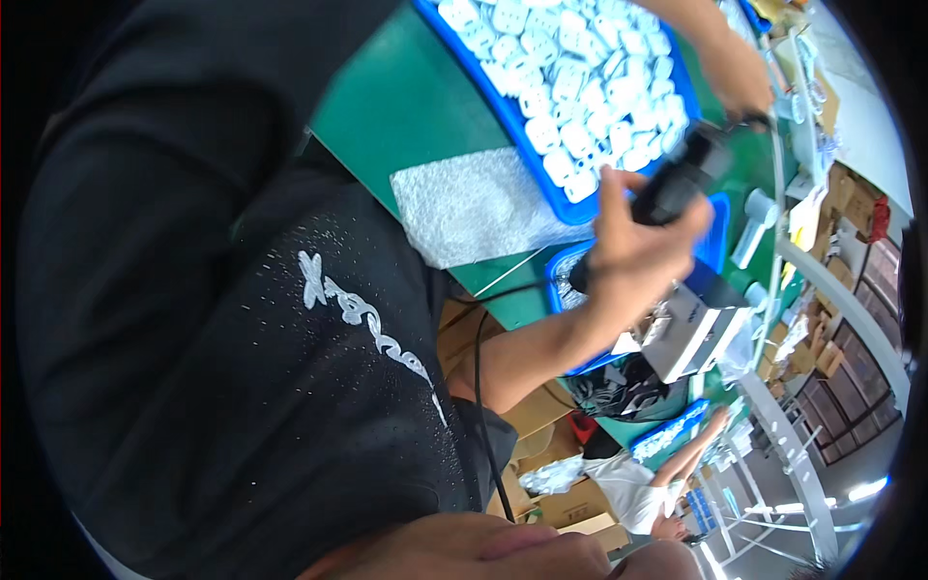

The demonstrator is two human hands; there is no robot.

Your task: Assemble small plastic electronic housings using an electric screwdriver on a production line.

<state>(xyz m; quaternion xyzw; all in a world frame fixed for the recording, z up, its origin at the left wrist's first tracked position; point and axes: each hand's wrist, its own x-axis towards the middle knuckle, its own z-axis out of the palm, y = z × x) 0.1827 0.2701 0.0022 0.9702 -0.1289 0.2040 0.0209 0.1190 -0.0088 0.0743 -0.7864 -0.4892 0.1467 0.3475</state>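
My right hand point(633, 256) is closed around a black, cylindrical corded tool point(677, 179), shaped like an electric screwdriver; motion blurs it. Close to the tool's far end is my left hand point(744, 82), whose fingers are blurred and partly hidden, so any object in them cannot be made out. Beside both hands a blue tray point(535, 172) is heaped with white plastic casings point(580, 92), some with holes. A sheet of bubble wrap point(474, 208) lies against the tray on the green table point(396, 106). Below my right hand, a second blue tray point(718, 232) is partly covered.
A black cable point(480, 387) hangs past my right forearm. Beyond it stand a grey-and-white box point(691, 329) and a black plastic bag point(628, 389). White cylindrical items point(754, 227) line the table's far side. A co-worker in a white top point(623, 488) reaches over another blue tray point(672, 432).
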